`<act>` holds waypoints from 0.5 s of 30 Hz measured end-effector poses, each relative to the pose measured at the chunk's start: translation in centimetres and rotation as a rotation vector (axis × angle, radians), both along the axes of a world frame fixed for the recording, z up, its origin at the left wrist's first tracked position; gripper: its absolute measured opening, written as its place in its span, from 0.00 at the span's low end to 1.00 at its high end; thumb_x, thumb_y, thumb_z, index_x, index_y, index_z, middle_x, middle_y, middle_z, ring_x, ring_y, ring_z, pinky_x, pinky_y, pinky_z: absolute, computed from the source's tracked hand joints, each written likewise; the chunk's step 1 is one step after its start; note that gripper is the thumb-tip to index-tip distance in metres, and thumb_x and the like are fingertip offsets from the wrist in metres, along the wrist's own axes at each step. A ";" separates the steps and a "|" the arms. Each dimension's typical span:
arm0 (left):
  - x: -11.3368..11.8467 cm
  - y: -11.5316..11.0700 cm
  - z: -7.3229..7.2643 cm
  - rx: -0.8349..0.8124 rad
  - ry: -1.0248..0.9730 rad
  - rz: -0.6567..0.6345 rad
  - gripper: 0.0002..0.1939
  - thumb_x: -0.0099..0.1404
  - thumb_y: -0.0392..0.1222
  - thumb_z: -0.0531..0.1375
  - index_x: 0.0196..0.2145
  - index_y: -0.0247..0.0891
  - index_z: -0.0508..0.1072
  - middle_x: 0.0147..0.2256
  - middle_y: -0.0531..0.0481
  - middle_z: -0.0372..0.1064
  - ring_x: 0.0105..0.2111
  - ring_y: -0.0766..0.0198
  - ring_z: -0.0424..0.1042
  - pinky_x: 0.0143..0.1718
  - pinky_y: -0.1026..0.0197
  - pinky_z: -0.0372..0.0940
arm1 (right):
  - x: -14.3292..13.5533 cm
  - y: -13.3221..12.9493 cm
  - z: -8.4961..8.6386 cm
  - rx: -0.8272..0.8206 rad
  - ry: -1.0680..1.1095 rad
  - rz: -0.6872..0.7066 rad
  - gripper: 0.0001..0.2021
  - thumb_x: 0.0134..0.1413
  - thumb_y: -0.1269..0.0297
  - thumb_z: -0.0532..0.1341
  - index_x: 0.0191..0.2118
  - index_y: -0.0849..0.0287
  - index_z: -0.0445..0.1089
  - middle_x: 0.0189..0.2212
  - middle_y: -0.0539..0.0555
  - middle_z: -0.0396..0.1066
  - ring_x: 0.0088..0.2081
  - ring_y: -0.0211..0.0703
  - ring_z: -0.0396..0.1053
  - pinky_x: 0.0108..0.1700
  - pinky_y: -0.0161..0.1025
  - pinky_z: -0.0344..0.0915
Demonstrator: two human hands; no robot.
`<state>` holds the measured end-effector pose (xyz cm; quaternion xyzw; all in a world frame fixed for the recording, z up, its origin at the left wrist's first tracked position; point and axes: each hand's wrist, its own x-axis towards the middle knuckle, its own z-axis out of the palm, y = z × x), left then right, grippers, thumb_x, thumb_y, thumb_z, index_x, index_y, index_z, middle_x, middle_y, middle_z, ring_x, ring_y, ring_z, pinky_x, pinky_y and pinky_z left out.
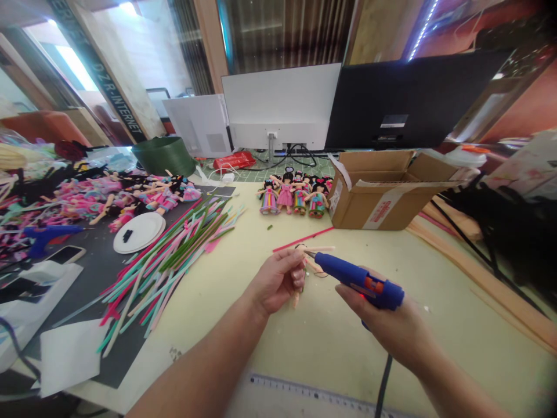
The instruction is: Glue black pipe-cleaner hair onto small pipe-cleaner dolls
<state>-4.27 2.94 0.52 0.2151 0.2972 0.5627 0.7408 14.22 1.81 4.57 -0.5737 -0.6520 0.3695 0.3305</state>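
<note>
My right hand (389,325) is wrapped round a blue glue gun (348,273) with orange parts, its nozzle pointing left. The nozzle tip meets, or nearly meets, the fingertips of my left hand (282,276). Those fingers are pinched on a small doll part (300,247) with a dark top, mostly hidden by the hand. Peach-coloured pipe cleaners (319,248) stick out beyond the fingers, and one end shows below them. Behind my hands a red pipe cleaner (303,238) lies on the pale tabletop (243,261).
Several finished dolls (296,194) stand by an open cardboard box (378,197). At left lie bundled pipe cleaners (183,249), a white plate (139,232), a doll pile (152,194) and a second glue gun (47,237). A ruler (313,396) lies in front; peach strips (487,273) at right.
</note>
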 end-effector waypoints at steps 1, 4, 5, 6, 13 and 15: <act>0.0 0.0 0.0 0.001 -0.001 0.001 0.12 0.55 0.41 0.68 0.27 0.30 0.70 0.24 0.55 0.58 0.20 0.77 0.54 0.20 0.71 0.51 | 0.0 0.0 0.0 -0.004 -0.002 -0.001 0.12 0.47 0.53 0.62 0.26 0.56 0.67 0.15 0.43 0.56 0.17 0.34 0.53 0.18 0.33 0.53; -0.1 0.0 0.0 0.007 -0.005 0.003 0.12 0.56 0.40 0.67 0.27 0.30 0.70 0.24 0.55 0.58 0.20 0.77 0.54 0.21 0.71 0.51 | 0.0 0.0 0.1 -0.006 -0.005 0.001 0.12 0.47 0.52 0.62 0.27 0.56 0.68 0.16 0.44 0.57 0.18 0.34 0.53 0.19 0.33 0.54; 0.0 0.1 0.0 0.008 -0.007 0.003 0.12 0.56 0.40 0.67 0.27 0.30 0.70 0.24 0.55 0.58 0.20 0.77 0.55 0.21 0.71 0.51 | 0.0 0.0 0.1 -0.005 -0.007 0.001 0.12 0.46 0.52 0.62 0.27 0.56 0.68 0.16 0.44 0.58 0.18 0.34 0.54 0.19 0.33 0.54; 0.0 0.1 0.0 0.007 -0.009 0.002 0.12 0.56 0.40 0.67 0.28 0.30 0.70 0.24 0.55 0.58 0.20 0.77 0.55 0.21 0.71 0.51 | 0.0 0.0 0.1 -0.003 -0.007 -0.001 0.12 0.46 0.52 0.62 0.27 0.56 0.69 0.16 0.44 0.59 0.18 0.34 0.54 0.19 0.33 0.54; 0.1 0.1 0.0 0.006 -0.005 0.006 0.13 0.55 0.41 0.68 0.27 0.30 0.70 0.24 0.55 0.58 0.20 0.77 0.54 0.21 0.71 0.50 | 0.0 0.0 0.1 0.022 0.012 -0.011 0.11 0.45 0.53 0.63 0.27 0.56 0.69 0.16 0.45 0.60 0.19 0.34 0.54 0.18 0.32 0.54; 0.1 0.1 0.0 0.007 -0.003 0.003 0.13 0.55 0.42 0.68 0.27 0.30 0.70 0.23 0.56 0.58 0.20 0.77 0.54 0.21 0.71 0.50 | 0.0 0.0 0.1 0.017 0.018 -0.011 0.11 0.46 0.54 0.64 0.26 0.56 0.68 0.16 0.45 0.59 0.18 0.34 0.53 0.18 0.32 0.53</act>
